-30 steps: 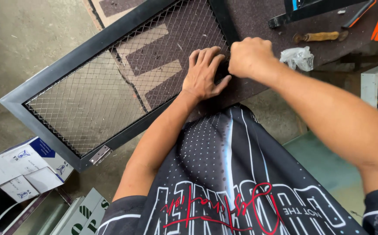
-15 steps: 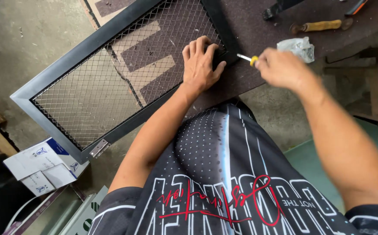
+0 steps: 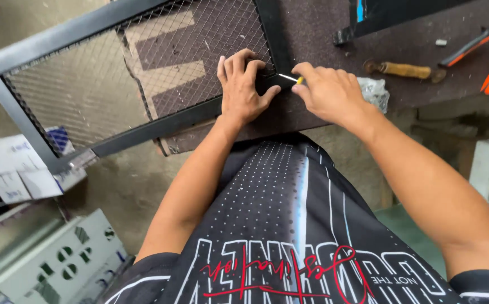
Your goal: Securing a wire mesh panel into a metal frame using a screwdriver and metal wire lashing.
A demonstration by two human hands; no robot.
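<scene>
Two bare hands meet at the near right corner of a dark metal frame [image 3: 143,126] filled with wire mesh [image 3: 115,79], in the single head view. The left hand [image 3: 241,90] lies flat on the corner, fingers spread and released, pressing it to the brown worktop [image 3: 323,34]. The right hand [image 3: 326,93] has its fingers pinched on a thin pale marker [image 3: 289,78] with a yellow collar, its tip at the frame's right bar.

Much of the frame overhangs the worktop's left edge above the floor; if the left hand lifts, I judge it could tip or slide. The marker tip sits close to the left fingertips and could slip onto them.

The marker's body is buried in the right fist, so its kind is uncertain. The frame's far side is cut off at the top edge. A wooden-handled tool [image 3: 404,70] lies farther right, its head hard to make out.
</scene>
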